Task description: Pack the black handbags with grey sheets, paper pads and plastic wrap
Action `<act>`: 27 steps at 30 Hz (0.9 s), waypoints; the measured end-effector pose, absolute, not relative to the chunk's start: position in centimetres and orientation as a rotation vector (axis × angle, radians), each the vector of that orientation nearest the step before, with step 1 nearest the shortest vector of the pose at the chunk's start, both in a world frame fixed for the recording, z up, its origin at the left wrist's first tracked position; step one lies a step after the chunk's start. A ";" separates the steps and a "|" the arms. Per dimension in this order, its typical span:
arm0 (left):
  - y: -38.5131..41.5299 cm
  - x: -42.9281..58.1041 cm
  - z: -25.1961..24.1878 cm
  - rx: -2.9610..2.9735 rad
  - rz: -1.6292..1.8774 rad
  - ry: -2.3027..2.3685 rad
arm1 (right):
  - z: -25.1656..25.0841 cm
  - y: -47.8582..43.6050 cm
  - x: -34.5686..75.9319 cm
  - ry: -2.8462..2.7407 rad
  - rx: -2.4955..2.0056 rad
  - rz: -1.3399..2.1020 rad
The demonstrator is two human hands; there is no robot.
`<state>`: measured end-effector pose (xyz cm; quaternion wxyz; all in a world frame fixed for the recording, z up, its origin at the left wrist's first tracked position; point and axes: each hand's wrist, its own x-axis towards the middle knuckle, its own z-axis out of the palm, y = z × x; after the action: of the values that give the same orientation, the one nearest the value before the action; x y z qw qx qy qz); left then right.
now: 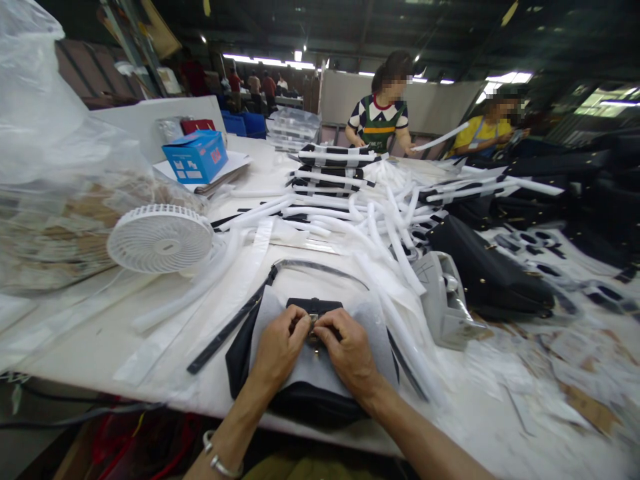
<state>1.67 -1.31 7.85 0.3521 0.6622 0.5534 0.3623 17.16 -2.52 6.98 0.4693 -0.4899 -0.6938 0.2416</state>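
A black handbag (pixel 240 360) lies at the table's near edge, its front covered by a white foam sheet (pixel 370 320). My left hand (pixel 275 350) and my right hand (pixel 350 353) meet at the bag's metal clasp (pixel 314 319), fingertips pinched together on it. Both hands rest on the foam sheet. The bag's black strap (pixel 227 327) runs out to the left and loops behind the bag.
A white desk fan (pixel 160 238) stands at the left beside a large clear plastic bag (pixel 55 167). A grey tape dispenser (pixel 443 300) and another black bag (pixel 490 273) sit to the right. White foam tubes (pixel 380 227) and wrapped straps pile up behind. Two people work at the far side.
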 end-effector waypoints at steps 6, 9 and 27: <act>-0.7 1.6 7.9 1.665 0.819 1.390 | 7.0 -2.6 17.1 -1.716 -1.168 0.596; -0.7 1.5 8.0 1.621 0.849 1.320 | 7.0 -2.6 17.1 -1.677 -1.151 0.593; -0.3 1.2 7.2 1.298 0.920 1.153 | 7.3 -3.7 17.5 -1.944 -0.869 0.612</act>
<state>1.20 -0.29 7.23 0.5549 0.5495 0.4883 0.3895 17.51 -3.66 7.31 0.4465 -0.3509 -0.7851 0.2472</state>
